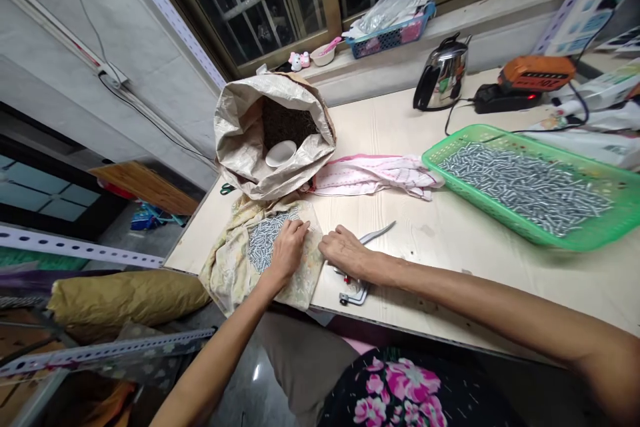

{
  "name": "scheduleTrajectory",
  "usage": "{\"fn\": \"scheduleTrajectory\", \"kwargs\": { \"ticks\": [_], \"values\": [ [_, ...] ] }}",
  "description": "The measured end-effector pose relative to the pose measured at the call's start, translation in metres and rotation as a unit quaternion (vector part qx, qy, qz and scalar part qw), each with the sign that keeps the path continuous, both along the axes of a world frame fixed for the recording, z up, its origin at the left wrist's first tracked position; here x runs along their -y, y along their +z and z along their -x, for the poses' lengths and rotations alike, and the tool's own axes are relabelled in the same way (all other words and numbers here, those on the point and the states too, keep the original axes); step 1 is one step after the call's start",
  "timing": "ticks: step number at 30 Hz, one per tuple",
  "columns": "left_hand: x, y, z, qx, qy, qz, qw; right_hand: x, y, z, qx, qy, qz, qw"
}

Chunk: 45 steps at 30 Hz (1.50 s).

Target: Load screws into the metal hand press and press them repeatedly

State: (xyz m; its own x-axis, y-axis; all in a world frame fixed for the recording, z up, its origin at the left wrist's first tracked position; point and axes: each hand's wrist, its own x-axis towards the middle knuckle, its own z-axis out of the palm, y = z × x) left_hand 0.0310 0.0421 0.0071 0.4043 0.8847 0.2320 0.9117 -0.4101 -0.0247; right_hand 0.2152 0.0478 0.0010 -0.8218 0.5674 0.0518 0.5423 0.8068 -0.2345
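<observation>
My left hand [289, 248] is at the right side of a pile of small silvery metal pieces [264, 240], which lies on a patterned yellowish cloth [227, 255]. Its fingers are curled together, and whatever they may hold is too small to make out. Just to the right, my right hand [345, 251] is closed above a small metal tool [356, 292] near the table's front edge. A curved grey handle [379, 233] sticks out behind that hand. The right fingertips face the left hand, and their grip is hidden.
An open woven sack [235, 127] with dark contents and a white bowl [281, 153] stands behind the cloth. A pink-and-white towel [370, 175] lies beside it. At right are a green basket [500, 220] of metal pieces, a kettle [445, 73] and an orange battery [537, 73].
</observation>
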Motion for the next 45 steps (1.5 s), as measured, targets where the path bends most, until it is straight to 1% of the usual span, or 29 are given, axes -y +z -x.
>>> {"fn": "scheduleTrajectory", "kwargs": {
  "ticks": [1,3,5,7,8,9,10,11,12,13,15,16,17,19,21,22,23,24,25,28,31,33,35,37,41,45],
  "values": [
    [-0.008,-0.002,0.002,-0.032,-0.011,0.025,0.999,-0.002,0.008,-0.012,-0.018,-0.019,-0.014,1.0],
    [-0.018,-0.006,0.002,-0.081,-0.032,0.069,0.994,-0.006,0.028,-0.05,-0.077,-0.08,-0.068,0.991],
    [-0.022,-0.007,0.002,-0.102,-0.045,0.101,0.989,-0.012,0.052,-0.105,-0.138,-0.16,-0.142,0.967],
    [-0.023,-0.007,0.002,-0.098,-0.047,0.119,0.987,-0.016,0.076,-0.162,-0.149,-0.236,-0.197,0.94],
    [-0.024,-0.007,0.003,-0.091,-0.046,0.123,0.987,-0.016,0.085,-0.186,-0.142,-0.277,-0.226,0.923],
    [-0.024,-0.006,0.003,-0.081,-0.044,0.125,0.988,-0.015,0.091,-0.205,-0.13,-0.317,-0.25,0.906],
    [-0.025,-0.006,0.003,-0.067,-0.039,0.123,0.989,-0.012,0.093,-0.217,-0.114,-0.342,-0.257,0.897],
    [-0.024,-0.005,0.002,-0.046,-0.033,0.12,0.991,-0.008,0.09,-0.222,-0.103,-0.346,-0.255,0.897],
    [-0.022,-0.004,0.0,-0.015,-0.023,0.116,0.993,-0.002,0.083,-0.221,-0.097,-0.326,-0.236,0.91],
    [-0.019,-0.002,-0.002,0.027,-0.009,0.114,0.993,0.004,0.071,-0.214,-0.097,-0.282,-0.204,0.932],
    [-0.008,0.003,-0.011,0.138,0.036,0.131,0.981,0.015,0.042,-0.188,-0.096,-0.158,-0.123,0.975],
    [0.001,0.006,-0.016,0.197,0.065,0.159,0.965,0.02,0.027,-0.173,-0.086,-0.105,-0.085,0.987],
    [0.011,0.009,-0.021,0.253,0.094,0.199,0.942,0.024,0.014,-0.158,-0.072,-0.066,-0.056,0.994],
    [0.032,0.012,-0.03,0.349,0.15,0.302,0.874,0.031,-0.005,-0.134,-0.048,-0.03,-0.021,0.998],
    [0.053,0.012,-0.038,0.421,0.196,0.384,0.798,0.037,-0.013,-0.119,-0.046,-0.024,-0.001,0.999],
    [0.062,0.011,-0.04,0.449,0.215,0.406,0.766,0.041,-0.014,-0.114,-0.051,-0.026,0.007,0.998],
    [0.069,0.009,-0.042,0.471,0.232,0.415,0.743,0.045,-0.013,-0.111,-0.057,-0.031,0.011,0.998],
    [0.075,0.007,-0.044,0.486,0.244,0.417,0.728,0.049,-0.013,-0.108,-0.063,-0.038,0.012,0.997],
    [0.079,0.005,-0.046,0.495,0.252,0.416,0.72,0.051,-0.014,-0.107,-0.068,-0.046,0.009,0.997],
    [0.083,0.0,-0.05,0.494,0.251,0.418,0.72,0.051,-0.02,-0.106,-0.065,-0.08,-0.006,0.995],
    [0.08,-0.002,-0.054,0.474,0.239,0.429,0.731,0.041,-0.027,-0.11,-0.038,-0.106,0.007,0.994],
    [0.076,-0.003,-0.056,0.458,0.234,0.43,0.742,0.036,-0.03,-0.114,-0.027,-0.111,0.024,0.993],
    [0.072,-0.004,-0.057,0.438,0.23,0.433,0.753,0.033,-0.029,-0.118,-0.025,-0.113,0.036,0.993],
    [0.068,-0.005,-0.057,0.416,0.225,0.45,0.758,0.034,-0.028,-0.121,-0.03,-0.119,0.042,0.992],
    [0.063,-0.004,-0.056,0.38,0.217,0.494,0.752,0.039,-0.025,-0.122,-0.062,-0.123,0.04,0.99],
    [0.061,-0.004,-0.055,0.365,0.215,0.504,0.753,0.047,-0.025,-0.118,-0.089,-0.118,0.015,0.989]
  ]
}}
